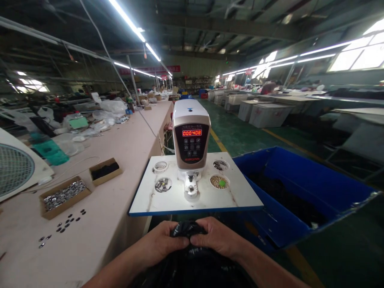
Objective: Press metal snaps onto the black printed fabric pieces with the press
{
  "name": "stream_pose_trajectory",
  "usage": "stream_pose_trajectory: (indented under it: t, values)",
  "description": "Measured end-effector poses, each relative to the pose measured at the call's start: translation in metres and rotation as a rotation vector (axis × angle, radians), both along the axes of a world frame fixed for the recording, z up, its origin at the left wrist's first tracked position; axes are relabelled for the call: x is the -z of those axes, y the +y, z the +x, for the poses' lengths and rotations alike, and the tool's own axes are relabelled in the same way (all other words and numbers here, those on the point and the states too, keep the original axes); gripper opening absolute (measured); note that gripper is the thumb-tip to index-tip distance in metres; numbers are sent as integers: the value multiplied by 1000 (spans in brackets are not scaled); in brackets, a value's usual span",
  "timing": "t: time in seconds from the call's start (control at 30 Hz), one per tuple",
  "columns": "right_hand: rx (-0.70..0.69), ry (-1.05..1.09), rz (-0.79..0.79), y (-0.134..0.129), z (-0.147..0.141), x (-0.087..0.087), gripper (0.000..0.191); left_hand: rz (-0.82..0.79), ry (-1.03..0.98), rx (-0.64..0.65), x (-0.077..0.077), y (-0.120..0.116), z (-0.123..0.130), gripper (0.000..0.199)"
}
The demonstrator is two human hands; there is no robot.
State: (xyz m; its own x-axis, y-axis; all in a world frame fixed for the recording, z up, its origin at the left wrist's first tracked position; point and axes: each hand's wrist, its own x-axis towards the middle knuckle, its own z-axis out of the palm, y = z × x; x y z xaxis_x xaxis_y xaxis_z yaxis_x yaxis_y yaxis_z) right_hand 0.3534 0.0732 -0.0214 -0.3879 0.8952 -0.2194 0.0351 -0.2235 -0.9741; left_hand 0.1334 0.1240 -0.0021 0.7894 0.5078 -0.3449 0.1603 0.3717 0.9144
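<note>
Black fabric [195, 262], near centre, before white machine [191, 114].
Left hand [159, 240] and right hand [220, 238] both clamped on its gathered top, thumbs almost touching; red display [192, 133] reads 000408; lower lettering [192, 159] unclear.

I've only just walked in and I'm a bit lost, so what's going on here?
A person's left hand and right hand pinch dark, shiny material with small pale marks, thumbs nearly meeting on it. They hold it in front of the white worktop, not on it. The press machine there reads 000408 in red. On the bench to the left, a cardboard box holds small metal pieces.
</note>
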Motion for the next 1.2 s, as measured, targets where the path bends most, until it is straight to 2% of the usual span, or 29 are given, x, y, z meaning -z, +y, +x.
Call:
stream_pose_trajectory:
  t: [0.07, 0.17, 0.27, 0.43, 0.57, 0.73, 0.93, 1.2]
  values:
    - [21, 48, -20, 12, 7, 4, 46, -32, 30, -31, 3, 13, 9, 35]
    - [95, -8, -33, 33, 17, 10, 51, -87, 50, -79, 9, 36, 24, 36]
    - [185, -80, -32, 54, 23, 15, 48, -103, 41, -106, 16, 59, 38, 38]
    - [287, 7, -73, 73, 23, 20, 44, -69, 47, -152, 25, 83, 53, 40]
    - [267, 53, -135, 77, 26, 25, 43, -82, 41, -113, 31, 88, 53, 39]
    - [201, 102, -251, 81, 37, 29, 45, -105, 72, -75, 30, 93, 55, 41]
    - [154, 55, -162, 81, 43, 25, 38, -83, 83, -97, 33, 96, 59, 43]
    - [246, 38, -159, 90, 38, 24, 47, -64, 101, -174, 35, 100, 61, 42]
